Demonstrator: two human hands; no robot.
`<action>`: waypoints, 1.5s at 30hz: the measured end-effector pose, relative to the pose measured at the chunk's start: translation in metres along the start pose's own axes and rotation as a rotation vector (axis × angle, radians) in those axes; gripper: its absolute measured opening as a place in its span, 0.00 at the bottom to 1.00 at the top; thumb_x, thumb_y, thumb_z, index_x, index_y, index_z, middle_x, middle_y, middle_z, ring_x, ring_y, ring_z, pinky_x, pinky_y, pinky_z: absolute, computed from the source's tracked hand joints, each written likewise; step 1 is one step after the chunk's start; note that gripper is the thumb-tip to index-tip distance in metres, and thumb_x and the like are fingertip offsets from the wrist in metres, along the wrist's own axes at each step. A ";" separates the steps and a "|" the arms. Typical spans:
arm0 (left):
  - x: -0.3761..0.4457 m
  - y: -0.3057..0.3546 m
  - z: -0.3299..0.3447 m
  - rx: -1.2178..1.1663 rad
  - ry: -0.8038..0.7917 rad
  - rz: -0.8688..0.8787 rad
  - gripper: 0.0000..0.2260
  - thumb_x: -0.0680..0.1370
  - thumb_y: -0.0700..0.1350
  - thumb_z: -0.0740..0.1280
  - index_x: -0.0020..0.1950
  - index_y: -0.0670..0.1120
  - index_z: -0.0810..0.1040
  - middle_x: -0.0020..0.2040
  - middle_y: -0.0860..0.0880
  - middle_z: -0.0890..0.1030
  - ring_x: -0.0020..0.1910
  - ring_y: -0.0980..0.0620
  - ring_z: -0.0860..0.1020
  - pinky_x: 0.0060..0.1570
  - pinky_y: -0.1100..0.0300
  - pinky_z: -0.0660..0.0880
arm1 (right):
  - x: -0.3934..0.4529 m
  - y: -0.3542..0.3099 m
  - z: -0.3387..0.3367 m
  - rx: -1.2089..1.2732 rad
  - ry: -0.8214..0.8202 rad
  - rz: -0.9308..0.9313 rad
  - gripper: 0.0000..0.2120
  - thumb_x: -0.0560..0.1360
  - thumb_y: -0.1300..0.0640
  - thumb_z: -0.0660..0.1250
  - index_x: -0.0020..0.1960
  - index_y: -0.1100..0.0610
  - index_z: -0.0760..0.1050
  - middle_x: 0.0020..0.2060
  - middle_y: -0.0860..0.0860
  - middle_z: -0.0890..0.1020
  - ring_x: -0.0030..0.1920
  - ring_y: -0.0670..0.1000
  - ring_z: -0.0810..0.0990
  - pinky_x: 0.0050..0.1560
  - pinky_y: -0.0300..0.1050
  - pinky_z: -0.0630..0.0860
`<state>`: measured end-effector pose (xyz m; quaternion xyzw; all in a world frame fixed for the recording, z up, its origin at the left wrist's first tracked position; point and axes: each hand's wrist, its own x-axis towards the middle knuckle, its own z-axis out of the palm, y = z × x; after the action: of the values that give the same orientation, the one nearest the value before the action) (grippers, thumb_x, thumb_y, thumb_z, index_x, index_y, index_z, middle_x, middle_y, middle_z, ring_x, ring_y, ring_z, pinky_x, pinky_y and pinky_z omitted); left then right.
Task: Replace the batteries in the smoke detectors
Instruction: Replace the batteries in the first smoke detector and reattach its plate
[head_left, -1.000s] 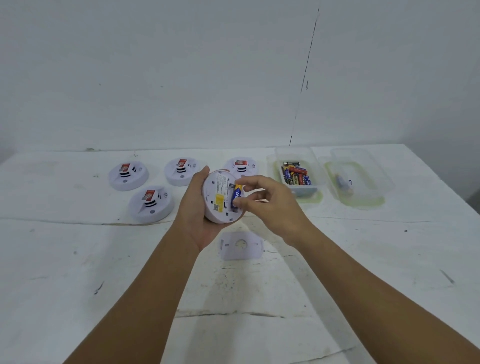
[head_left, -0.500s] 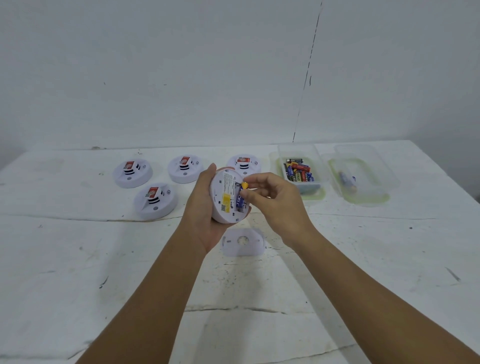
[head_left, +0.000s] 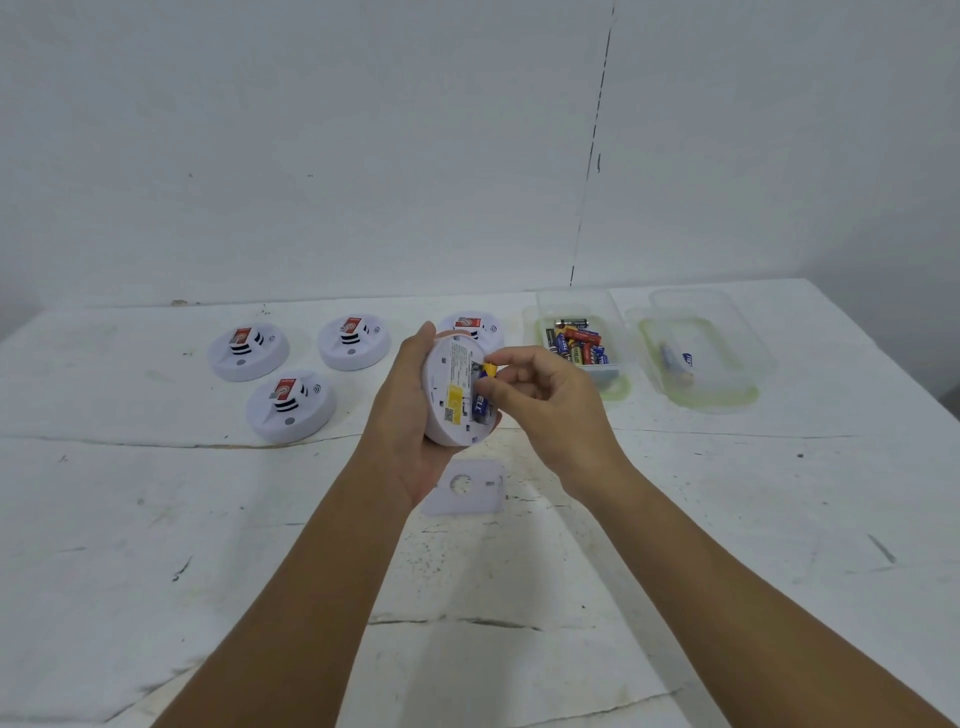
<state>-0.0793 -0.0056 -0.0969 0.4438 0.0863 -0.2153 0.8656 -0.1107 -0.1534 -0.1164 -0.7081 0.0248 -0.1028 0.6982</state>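
Table (head_left: 156, 519), white, scuffed and cracked, meets bare white wall (head_left: 311, 130).

**Battery goes deeper into the detector**

One second ago the right hand (head_left: 545, 400) held the blue battery (head_left: 483, 402) by its lower part, and the battery stood out from the back of the smoke detector (head_left: 454, 395). Now the blue body lies lower in the slot, and the fingers have moved up to pinch its yellow end. The left hand (head_left: 410, 415) has turned the detector a little, so its back faces the camera more.
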 end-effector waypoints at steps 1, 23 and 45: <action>0.000 -0.001 0.001 -0.001 -0.002 0.003 0.19 0.82 0.60 0.64 0.59 0.48 0.84 0.51 0.42 0.87 0.49 0.43 0.83 0.60 0.44 0.78 | -0.001 -0.001 -0.002 0.037 -0.019 0.010 0.11 0.76 0.62 0.77 0.56 0.52 0.85 0.44 0.52 0.87 0.46 0.48 0.86 0.47 0.39 0.82; 0.002 -0.001 0.011 0.016 -0.084 0.009 0.20 0.82 0.61 0.63 0.63 0.48 0.83 0.54 0.42 0.85 0.45 0.45 0.85 0.48 0.48 0.80 | -0.009 -0.010 -0.015 0.036 0.044 -0.016 0.13 0.74 0.62 0.78 0.57 0.52 0.84 0.46 0.54 0.87 0.50 0.53 0.87 0.52 0.43 0.84; 0.005 0.019 -0.012 -0.076 -0.181 -0.061 0.21 0.82 0.60 0.63 0.62 0.46 0.84 0.64 0.39 0.83 0.57 0.40 0.80 0.69 0.41 0.73 | -0.007 -0.015 0.005 -0.028 0.020 -0.044 0.15 0.76 0.63 0.77 0.60 0.52 0.83 0.44 0.50 0.87 0.46 0.47 0.86 0.48 0.39 0.82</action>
<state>-0.0661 0.0124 -0.0919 0.3866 0.0290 -0.2773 0.8791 -0.1179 -0.1464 -0.1022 -0.7169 0.0178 -0.1249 0.6856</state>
